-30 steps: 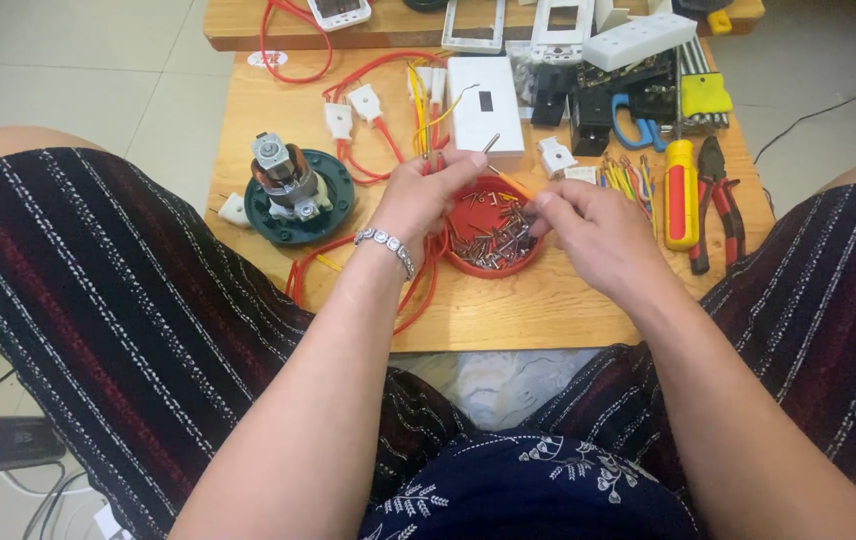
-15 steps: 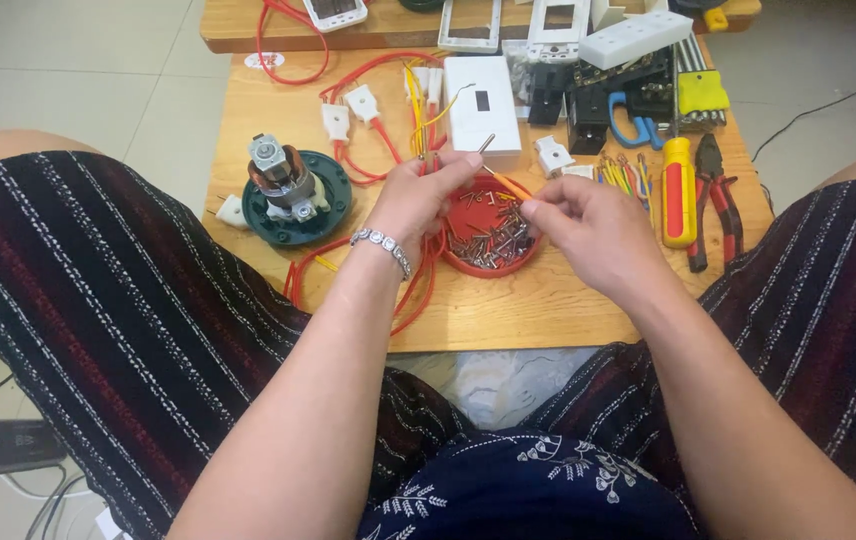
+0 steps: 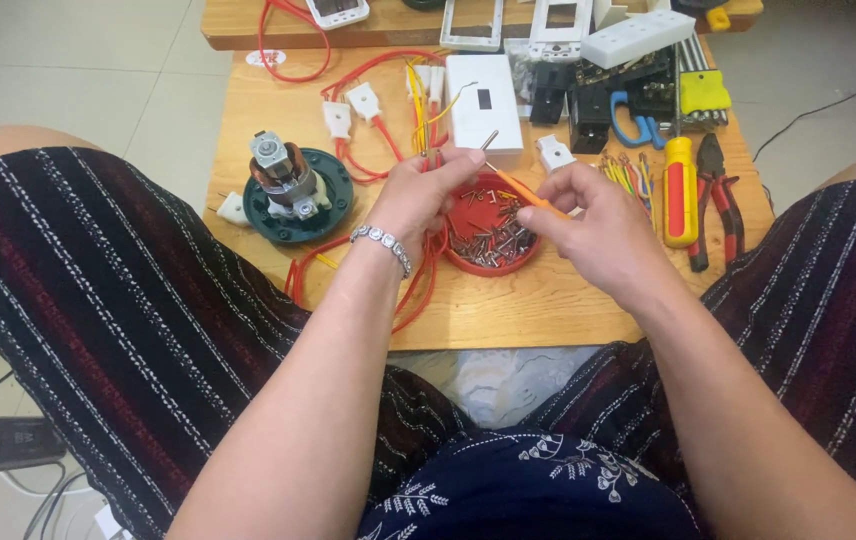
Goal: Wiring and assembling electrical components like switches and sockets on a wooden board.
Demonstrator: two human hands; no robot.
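The desk (image 3: 508, 310) is a low slab of pale, grained wood, crowded toward its far edge and bare only near the front. On its left a round dark-green base carries a metal motor (image 3: 288, 180), ribbed and shiny. To the right lie yellow-handled screwdriver (image 3: 679, 190) and red-gripped pliers (image 3: 720, 195), smooth plastic over steel. Red wire (image 3: 418, 285) loops loosely around the shallow red dish (image 3: 493, 232), which is filled with small grey screws.

The left hand (image 3: 428, 195) is closed on a bundle of red and yellow wires just above the dish. The right hand (image 3: 593, 215) is pinched narrow around a thin orange wire (image 3: 518, 190) that slants up to a bare metal tip; whether the left fingers also touch it cannot quite be told.

The thin wire could slip from so light a pinch and drop among the screws. The dish, shallow and light, could be tipped by a wrist or by a tug on the surrounding loop, and screws would be scattered over the front edge.
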